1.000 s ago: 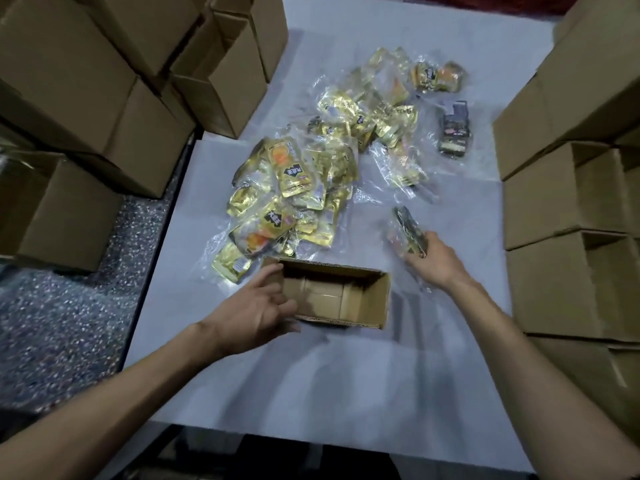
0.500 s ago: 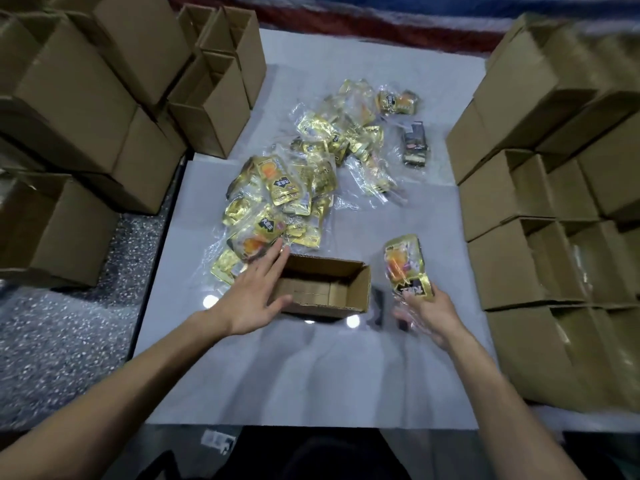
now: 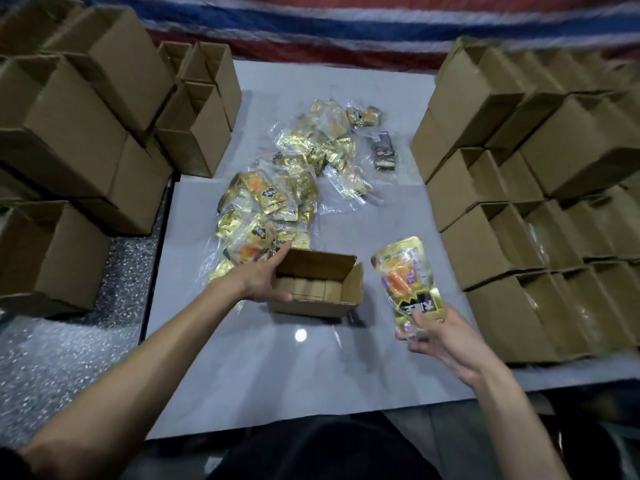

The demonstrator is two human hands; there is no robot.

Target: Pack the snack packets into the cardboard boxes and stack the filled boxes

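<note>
The left hand [image 3: 265, 280] reaches forward and grips the left end of the open box [image 3: 322, 306] on the table [image 3: 242, 368]. The right hand [image 3: 441, 341], palm up, pinches a packet [image 3: 407, 278] by its lower edge, held upright just right of the box. Loose packets [image 3: 273, 202] lie behind the box, and box stacks [image 3: 512, 202] stand on both sides.
</note>
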